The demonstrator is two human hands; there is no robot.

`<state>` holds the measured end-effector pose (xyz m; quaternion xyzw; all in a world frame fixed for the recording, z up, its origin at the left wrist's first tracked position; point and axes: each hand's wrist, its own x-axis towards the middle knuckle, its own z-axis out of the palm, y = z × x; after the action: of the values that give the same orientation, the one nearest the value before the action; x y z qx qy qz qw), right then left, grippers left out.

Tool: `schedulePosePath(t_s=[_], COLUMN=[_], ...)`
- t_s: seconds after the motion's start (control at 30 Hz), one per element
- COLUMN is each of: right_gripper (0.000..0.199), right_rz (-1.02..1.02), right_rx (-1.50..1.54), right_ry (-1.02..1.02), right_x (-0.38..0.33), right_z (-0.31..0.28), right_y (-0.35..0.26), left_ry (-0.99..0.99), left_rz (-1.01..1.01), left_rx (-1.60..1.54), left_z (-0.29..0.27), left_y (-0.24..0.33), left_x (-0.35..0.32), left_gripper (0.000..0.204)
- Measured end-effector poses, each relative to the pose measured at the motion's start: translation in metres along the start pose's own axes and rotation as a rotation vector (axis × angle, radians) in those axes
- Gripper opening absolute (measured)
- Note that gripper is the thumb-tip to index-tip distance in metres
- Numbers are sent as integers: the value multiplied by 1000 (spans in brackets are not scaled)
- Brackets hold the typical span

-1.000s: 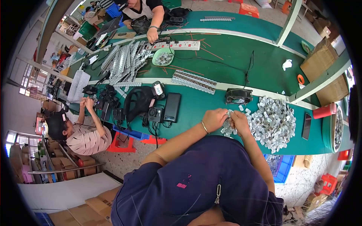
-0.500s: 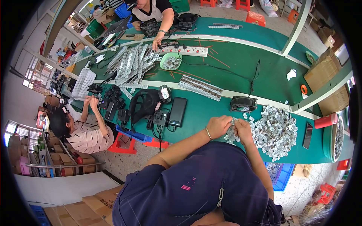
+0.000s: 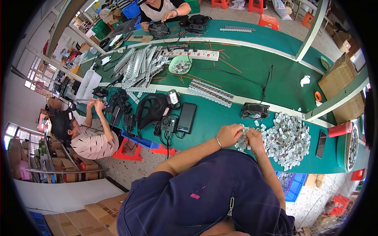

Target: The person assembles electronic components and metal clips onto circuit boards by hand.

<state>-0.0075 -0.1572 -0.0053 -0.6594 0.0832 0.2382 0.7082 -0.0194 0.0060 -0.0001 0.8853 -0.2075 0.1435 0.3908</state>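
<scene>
Left hand (image 3: pixel 229 136) and right hand (image 3: pixel 254 141) nearly meeting low over the green desk (image 3: pixel 208 118), each with a narrow grip, apparently pinching a small silvery piece (image 3: pixel 245 129), largely covered and too small to make out fully. Just above a loose cluster (image 3: pixel 241 146), left of a large pile (image 3: pixel 287 139), nearer than the black fan (image 3: pixel 255 111). Best to steady with one hand and work with the other, pressing lightly with fingertips, probably thin enough to bend. Stay low against drops; mind the pile beside the right wrist.
</scene>
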Motion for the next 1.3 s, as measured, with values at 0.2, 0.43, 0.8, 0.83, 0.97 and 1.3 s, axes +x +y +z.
schedulePosePath(t_s=[0.2,0.43,0.8,0.83,0.97,1.3], right_gripper=[26,28,28,29,30,29], right_rz=[-68,-73,-62,-117,-147,-14], right_rx=[-155,-272,-337,-435,-524,-214], right_ry=[-27,-31,45,54,37,58], right_x=[-7,-11,-23,-19,-12,-13], right_z=[-2,-9,-17,-14,-14,-17], right_y=[1,10,18,16,12,13], left_ry=[-67,-177,-290,-285,-292,-318], left_rz=[-261,-326,-330,-251,-281,-332], left_rx=[-303,-357,-322,-245,-283,-312], left_z=[10,23,32,31,23,13], left_y=[-7,-13,-10,-20,-20,-10], left_x=[3,-1,-6,-5,-5,1], left_gripper=[17,14,15,16,15,29])
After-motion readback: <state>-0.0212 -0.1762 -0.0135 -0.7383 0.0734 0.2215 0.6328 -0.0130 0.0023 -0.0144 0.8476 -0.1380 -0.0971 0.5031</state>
